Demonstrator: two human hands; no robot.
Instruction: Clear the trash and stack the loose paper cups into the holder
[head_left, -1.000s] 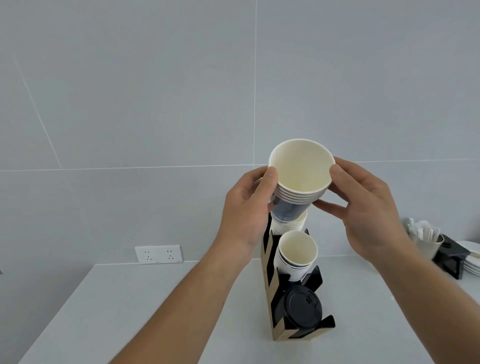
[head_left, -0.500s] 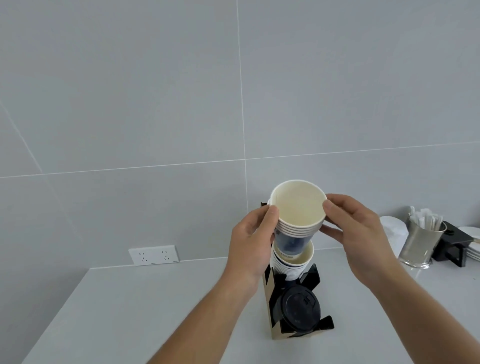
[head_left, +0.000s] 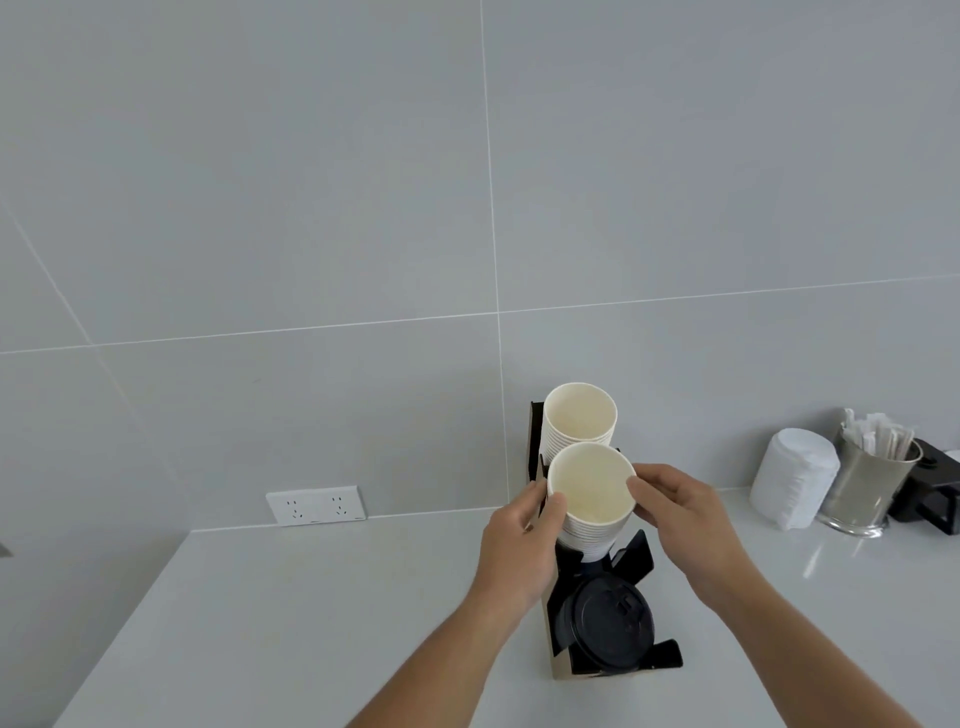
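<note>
A black and cardboard cup holder (head_left: 636, 558) stands on the white counter (head_left: 311, 613) against the wall. A stack of white paper cups (head_left: 589, 493) sits in its middle slot. My left hand (head_left: 522, 545) grips the stack's left side and my right hand (head_left: 680, 512) grips its right side near the rim. Behind it a second cup stack (head_left: 579, 418) fills the rear slot. Black lids (head_left: 605, 629) fill the front slot.
At the right stand a sleeve of white lids (head_left: 792, 478), a steel cup of wrapped stirrers (head_left: 872, 478) and a black object (head_left: 930, 488). A wall socket (head_left: 315, 505) is at the left.
Both hands have lowered the held cups onto the middle stack in the holder. The view has tilted up and the rear stack now shows.
</note>
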